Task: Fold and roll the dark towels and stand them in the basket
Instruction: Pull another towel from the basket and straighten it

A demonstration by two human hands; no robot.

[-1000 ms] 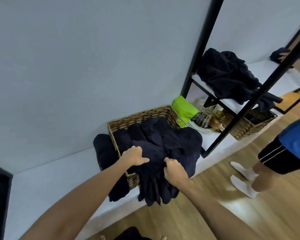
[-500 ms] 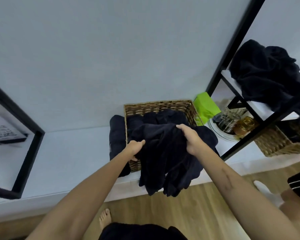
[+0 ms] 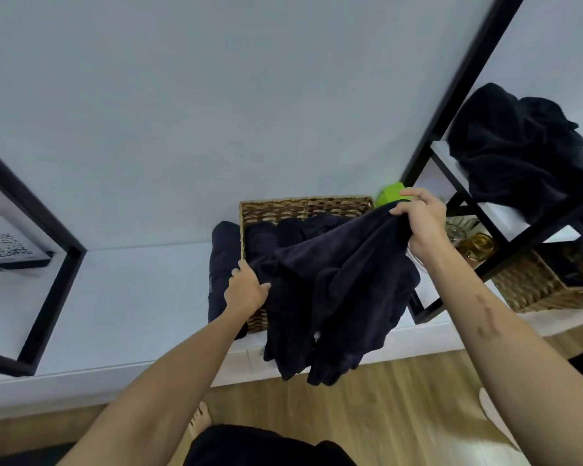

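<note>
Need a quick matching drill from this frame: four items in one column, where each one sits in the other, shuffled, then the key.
Items
1. wicker basket
2. green object
3. towel heap
4. QR card

Places
A. upper shelf, far right
B. white ledge, far left
C. ledge centre, against the wall
D. behind the raised right hand

Pairs: 1-C, 2-D, 3-A, 4-B
</note>
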